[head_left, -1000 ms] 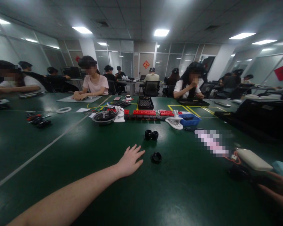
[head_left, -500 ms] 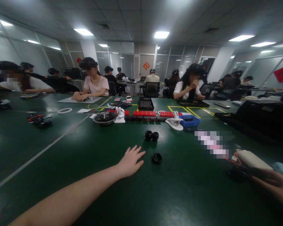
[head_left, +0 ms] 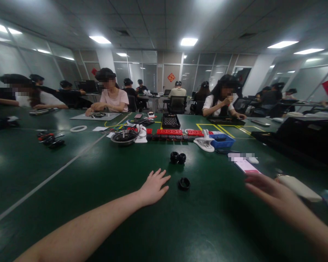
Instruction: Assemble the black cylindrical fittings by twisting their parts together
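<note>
My left hand (head_left: 154,187) lies palm down on the green table (head_left: 120,233), its fingers spread and nothing in it. Just right of its fingertips sits a black ring-shaped part (head_left: 184,184), not touching the hand. Two more round black parts (head_left: 174,157) stand side by side a little farther off. On the right, my right hand (head_left: 269,191) hovers over the table, slightly smeared by motion. Its fingers stretch out toward the left, and I see nothing held in them. Nearest to it are a pink phone (head_left: 247,166) and a cream-coloured case (head_left: 300,187).
Across the middle runs a row of red blocks (head_left: 169,132). A round black tray (head_left: 124,137), white clamps (head_left: 205,141) and a blue bin (head_left: 221,140) stand beside it. Black cases (head_left: 303,134) lie at the right. Several people sit across the table.
My right hand has moved left from the right edge, in front of the cream case. The dark object seen at it before no longer shows. My left hand stays in place.
</note>
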